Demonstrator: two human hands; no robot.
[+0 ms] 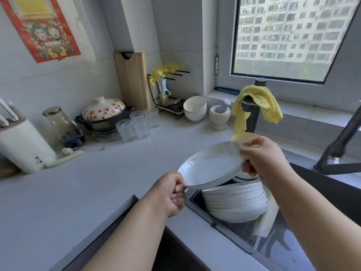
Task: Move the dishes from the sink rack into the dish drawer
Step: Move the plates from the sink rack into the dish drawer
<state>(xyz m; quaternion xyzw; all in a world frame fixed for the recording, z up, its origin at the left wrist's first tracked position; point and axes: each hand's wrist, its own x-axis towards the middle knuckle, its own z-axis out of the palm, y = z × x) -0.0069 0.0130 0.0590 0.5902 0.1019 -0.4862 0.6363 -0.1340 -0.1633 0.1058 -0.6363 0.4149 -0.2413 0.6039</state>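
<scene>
A white plate [211, 167] with a thin dark rim is held tilted above the sink. My left hand [172, 194] pinches its near left edge and my right hand [261, 159] grips its far right edge. Below it, a stack of several white dishes [236, 204] sits on the sink rack [240, 231] at the sink's left end. A pale yellow bowl [244, 137] shows just behind the plate, partly hidden. The dish drawer is not clearly in view; a dark gap [121, 222] lies under the counter edge.
On the grey counter [97, 182] stand several glasses [136, 124], a flowered pot [103, 114], a glass jug [62, 126], a white utensil holder [23, 145], stacked white bowls [195, 108] and a mortar [219, 116]. A yellow cloth [257, 102] hangs on a dark tap; another faucet [340, 141] stands at right.
</scene>
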